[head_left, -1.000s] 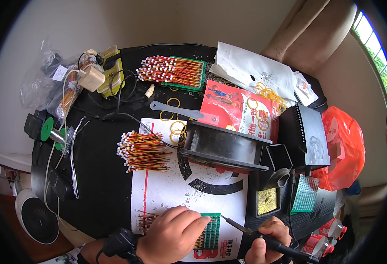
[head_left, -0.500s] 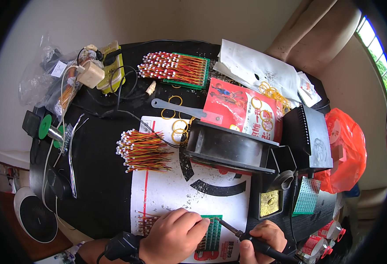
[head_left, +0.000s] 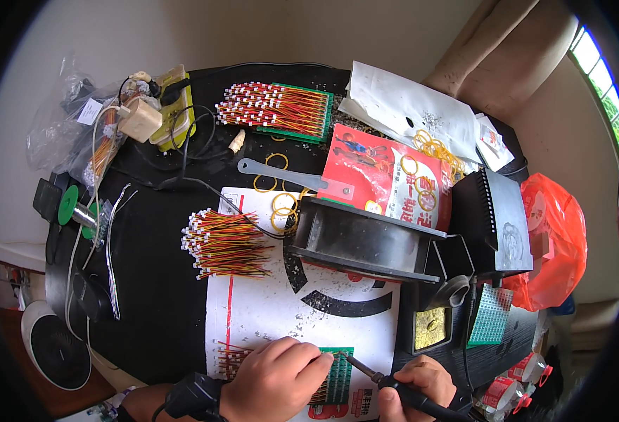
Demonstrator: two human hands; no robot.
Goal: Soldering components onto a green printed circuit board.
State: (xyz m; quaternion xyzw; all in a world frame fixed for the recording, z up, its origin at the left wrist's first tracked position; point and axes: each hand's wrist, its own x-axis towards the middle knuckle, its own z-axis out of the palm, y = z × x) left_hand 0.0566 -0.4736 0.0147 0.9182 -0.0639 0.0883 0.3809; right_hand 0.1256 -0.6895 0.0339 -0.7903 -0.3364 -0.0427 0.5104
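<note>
My left hand (head_left: 274, 380) is bent over a green circuit board (head_left: 340, 373), thumb and forefinger pinched on a thin wire near the board's upper part. The wire is mostly covered by the fingers. Red and yellow wires (head_left: 231, 360) with connectors stick out to the left from under that hand. In my right hand (head_left: 422, 383) is a soldering iron (head_left: 401, 392) with a black handle; its tip reaches the board just right of my left fingertips. Whether the tip touches the wire is too small to tell. The board rests on a white printed sheet (head_left: 253, 309).
A bundle of connector wires (head_left: 225, 245) lies beyond my left hand, and another (head_left: 271, 109) farther back on green boards. A black fan-like frame (head_left: 366, 239) stands mid-table. To the right are yellow tip cleaner (head_left: 430, 328), iron stand (head_left: 457, 287) and black box (head_left: 492, 221). Solder spool (head_left: 77, 212) at left.
The whole view has shifted slightly. My right hand and the soldering iron have moved a little left with the tip still at the board. My left hand keeps its pinch.
</note>
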